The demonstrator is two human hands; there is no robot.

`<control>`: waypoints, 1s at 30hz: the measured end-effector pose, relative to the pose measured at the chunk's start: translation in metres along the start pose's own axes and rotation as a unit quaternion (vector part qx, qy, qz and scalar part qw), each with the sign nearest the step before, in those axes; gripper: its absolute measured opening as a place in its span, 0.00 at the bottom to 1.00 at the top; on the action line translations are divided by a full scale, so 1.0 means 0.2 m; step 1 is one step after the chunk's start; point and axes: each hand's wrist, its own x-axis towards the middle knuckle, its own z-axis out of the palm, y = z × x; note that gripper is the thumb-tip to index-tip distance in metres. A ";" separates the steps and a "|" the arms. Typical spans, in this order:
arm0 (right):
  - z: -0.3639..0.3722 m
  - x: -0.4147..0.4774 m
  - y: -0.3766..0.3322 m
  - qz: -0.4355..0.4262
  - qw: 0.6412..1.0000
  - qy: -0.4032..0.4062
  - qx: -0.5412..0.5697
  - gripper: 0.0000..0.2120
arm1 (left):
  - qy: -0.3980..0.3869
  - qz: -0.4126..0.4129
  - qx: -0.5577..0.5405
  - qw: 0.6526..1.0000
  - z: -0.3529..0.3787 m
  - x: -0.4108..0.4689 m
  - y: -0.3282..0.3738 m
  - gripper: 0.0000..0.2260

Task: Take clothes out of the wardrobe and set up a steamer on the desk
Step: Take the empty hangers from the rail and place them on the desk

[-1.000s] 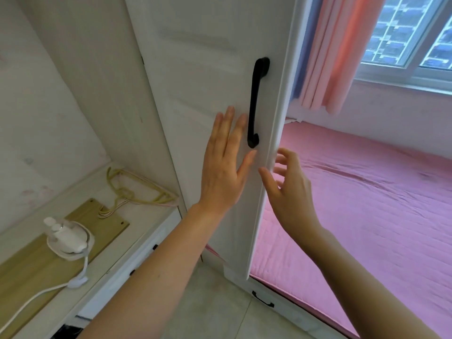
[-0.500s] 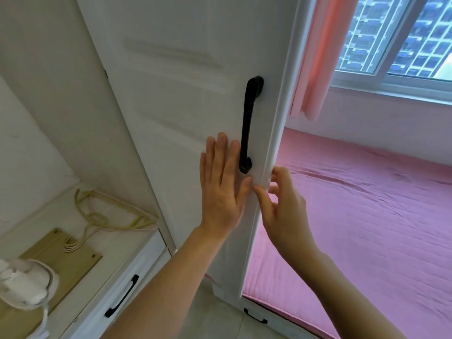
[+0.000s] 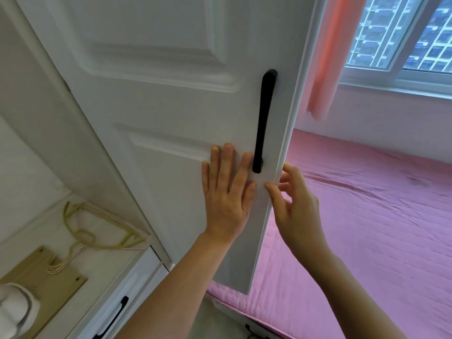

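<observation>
— Two hands on the door (image 3: 159,113): where, going by the handle (image 3: 265,118)?
— Left hand (image 3: 226,192) lies flat just left of the handle's lower end, fingers straight, palm pressed on the white face. Right hand (image 3: 296,206) is just right of it, with the thumb on the front and fingers curled round the door's free edge, pinching it.
— And the handle?
— Black, smooth, a slim bar. Its long axis runs up and down, top leaning slightly right. The door stands tall likewise, matte white with raised mouldings.
— Forearms?
— Both bare, reaching up from below the handle.
— Anything else?
— Right of the handle, a pink quilted bed (image 3: 367,228) and a pink curtain (image 3: 327,57). Lower left, thin hangers (image 3: 97,231) on a white desk (image 3: 117,263).
</observation>
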 end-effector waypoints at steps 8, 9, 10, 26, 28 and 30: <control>0.00 0.32 0.23 0.003 0.998 -0.014 0.066 0.18 | 0.014 -0.006 0.096 0.995 0.29 0.12 -0.08 0.26; 0.00 0.36 0.26 0.005 0.997 -0.019 0.078 0.18 | 0.016 -0.011 0.105 0.994 0.32 0.14 -0.09 0.26; 0.00 0.40 0.28 0.009 0.995 -0.027 0.093 0.18 | 0.016 -0.018 0.114 0.993 0.35 0.15 -0.10 0.26; 0.22 1.04 0.58 0.037 0.990 -0.089 0.103 0.19 | -0.121 -0.080 0.262 0.954 0.48 0.40 -0.32 0.29; 0.27 1.10 0.60 0.044 0.987 -0.106 0.108 0.22 | -0.117 -0.101 0.277 0.948 0.45 0.43 -0.36 0.32; 0.32 1.15 0.61 0.046 0.986 -0.120 0.105 0.25 | -0.101 -0.111 0.310 0.939 0.41 0.47 -0.41 0.33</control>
